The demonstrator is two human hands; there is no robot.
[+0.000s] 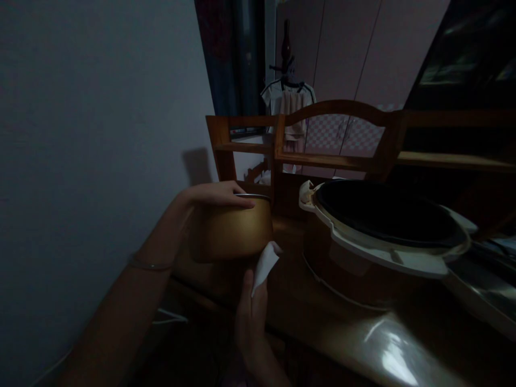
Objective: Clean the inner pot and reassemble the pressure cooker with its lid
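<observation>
In the head view a gold-coloured metal inner pot (pixel 237 228) is held just above the wooden table, near its left end. My left hand (pixel 220 194) is closed over its rim from the left, with the thumb along the outer wall. A folded white tissue (pixel 266 264) sits in my right hand (pixel 252 306), close below the pot's lower right edge. Whether the tissue touches the pot I cannot tell. To the right stands a round cooker (pixel 358 263) with a pale rim and a black inside.
Behind the table rises a wooden shelf frame (pixel 334 158). A plain wall (pixel 100 134) closes off the left side. Glare lies on the tabletop (pixel 387 344) at front right. Clothes (pixel 288 102) hang farther back. A white cable (pixel 171 317) shows below the table edge.
</observation>
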